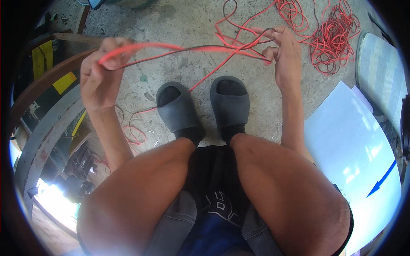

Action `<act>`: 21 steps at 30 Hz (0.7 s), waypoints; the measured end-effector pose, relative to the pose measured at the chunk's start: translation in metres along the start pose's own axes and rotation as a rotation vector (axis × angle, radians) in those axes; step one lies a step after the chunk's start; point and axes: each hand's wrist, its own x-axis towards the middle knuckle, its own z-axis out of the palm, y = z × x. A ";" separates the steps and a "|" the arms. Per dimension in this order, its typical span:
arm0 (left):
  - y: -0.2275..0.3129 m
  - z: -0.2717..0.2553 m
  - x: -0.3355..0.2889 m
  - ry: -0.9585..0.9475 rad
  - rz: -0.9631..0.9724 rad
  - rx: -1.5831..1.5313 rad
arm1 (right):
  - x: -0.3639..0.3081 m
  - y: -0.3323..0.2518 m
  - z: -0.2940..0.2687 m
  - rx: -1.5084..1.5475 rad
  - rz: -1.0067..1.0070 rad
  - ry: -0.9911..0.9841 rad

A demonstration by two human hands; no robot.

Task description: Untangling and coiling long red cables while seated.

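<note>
Above the grey concrete floor [179, 25], seated person, knees and dark shorts in the near field, feet in a pair of dark grey rubber slide sandals [205, 104]. Left hand [100, 74] closed around a doubled length of thin red and black insulated wire [192, 49], fingers curled over it near the left edge. Right hand [284, 53] pinches the same run at a knot-like crossing of loops, thumb and fingertips shut on it. Wire stretched taut, roughly level between the hands, over the sandals. From the right hand, strands trail far right to a loose tangled pile of red wire [331, 40] on the floor; another red strand drops between the feet to a small coil near left. Pale blue flat sheet [354, 145] lies right. Curved grey metal frame [42, 128] at left. Judged step: working a snarl out of the run, mid-way. Next move likely calls for easing tension and picking one loop free at the right-hand crossing.
</note>
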 end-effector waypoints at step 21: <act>0.068 -0.018 -0.035 -0.218 0.572 0.381 | 0.009 -0.001 0.028 0.540 -0.250 -0.335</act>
